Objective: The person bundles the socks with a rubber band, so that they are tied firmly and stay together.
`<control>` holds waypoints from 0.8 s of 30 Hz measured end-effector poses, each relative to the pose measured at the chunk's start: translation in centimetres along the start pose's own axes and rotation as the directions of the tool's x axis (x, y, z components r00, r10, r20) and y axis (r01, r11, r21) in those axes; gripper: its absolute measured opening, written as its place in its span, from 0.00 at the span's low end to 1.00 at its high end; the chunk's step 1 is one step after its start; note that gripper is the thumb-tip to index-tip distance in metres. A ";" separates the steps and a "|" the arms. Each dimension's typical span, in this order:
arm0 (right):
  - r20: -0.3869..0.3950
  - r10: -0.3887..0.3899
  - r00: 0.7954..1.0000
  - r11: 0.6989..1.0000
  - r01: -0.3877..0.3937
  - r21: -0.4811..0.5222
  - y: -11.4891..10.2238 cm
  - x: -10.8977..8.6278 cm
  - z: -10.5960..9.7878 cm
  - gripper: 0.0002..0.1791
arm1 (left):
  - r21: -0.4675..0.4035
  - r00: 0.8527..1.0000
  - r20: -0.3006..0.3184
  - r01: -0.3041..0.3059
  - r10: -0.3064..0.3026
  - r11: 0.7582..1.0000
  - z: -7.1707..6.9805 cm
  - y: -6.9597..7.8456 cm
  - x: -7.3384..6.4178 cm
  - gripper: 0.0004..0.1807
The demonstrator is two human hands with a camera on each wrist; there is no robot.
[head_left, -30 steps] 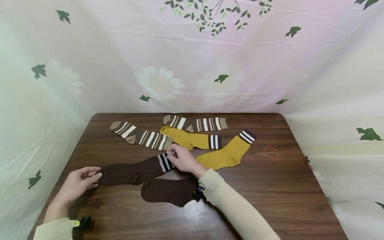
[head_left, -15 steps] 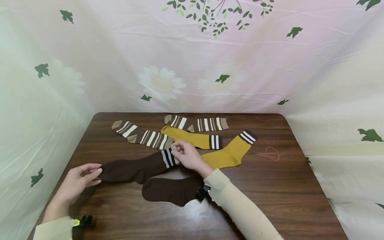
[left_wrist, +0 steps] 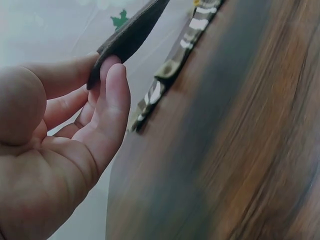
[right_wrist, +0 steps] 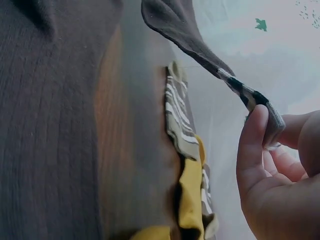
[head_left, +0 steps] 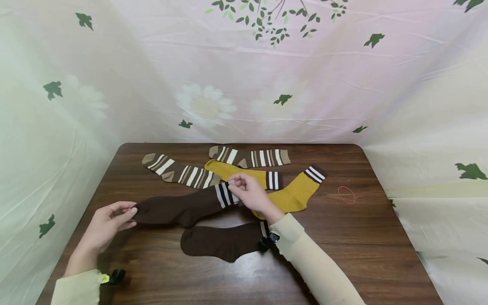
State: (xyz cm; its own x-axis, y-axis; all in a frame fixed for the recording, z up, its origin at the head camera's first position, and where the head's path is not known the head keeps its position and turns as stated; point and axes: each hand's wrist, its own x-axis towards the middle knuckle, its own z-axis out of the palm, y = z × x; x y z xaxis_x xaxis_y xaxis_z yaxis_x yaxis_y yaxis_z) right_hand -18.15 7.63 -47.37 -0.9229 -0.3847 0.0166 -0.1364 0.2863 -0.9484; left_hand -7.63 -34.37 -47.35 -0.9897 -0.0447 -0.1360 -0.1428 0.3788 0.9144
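Observation:
A dark brown sock with grey and black stripes at its cuff stretches between both hands, lifted off the table. Its toe end is pinched between thumb and fingers of my left hand. My right hand pinches the striped cuff, as the right wrist view also shows with the sock slanting away from the fingers. In the left wrist view, the left hand holds the sock's toe. Below, a second brown sock lies flat, its cuff partly covered by my right wrist.
Two brown-and-white striped socks lie toward the back of the wooden table. Two yellow socks with striped cuffs lie near the middle and right. A thin red rubber band rests on the right side.
Both hands have risen and shifted to the right, carrying the brown sock up off the table. More of the lower brown sock's striped cuff shows now. The other socks stay put.

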 end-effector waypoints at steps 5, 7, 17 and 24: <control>-0.015 -0.004 1.000 1.000 0.005 0.021 0.2 -0.5 -1.2 0.12 | -0.058 1.000 0.017 -0.009 0.010 0.998 1.1 0.6 0.3 0.21; -0.017 -0.008 1.000 1.000 0.009 0.025 0.3 -0.8 -1.7 0.12 | -0.065 1.000 0.025 -0.013 0.014 0.998 1.5 0.8 0.4 0.21; -0.047 0.010 0.999 0.999 -0.008 0.032 1.1 -1.9 -3.6 0.13 | -0.091 0.994 0.105 0.020 -0.010 0.996 3.5 0.8 0.7 0.22; -0.053 0.034 0.998 0.999 -0.032 0.036 1.3 -2.8 -4.7 0.12 | -0.126 0.987 0.156 0.058 -0.038 0.990 5.1 0.8 0.7 0.22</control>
State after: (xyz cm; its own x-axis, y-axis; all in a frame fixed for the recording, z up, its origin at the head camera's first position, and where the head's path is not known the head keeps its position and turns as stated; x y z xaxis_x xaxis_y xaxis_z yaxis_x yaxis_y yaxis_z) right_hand -17.45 13.19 -47.12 -0.9447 -0.3279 0.0015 -0.0941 0.2669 -0.9591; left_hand -8.40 -29.40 -48.67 -0.9696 0.0859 -0.2289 -0.2006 0.2557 0.9457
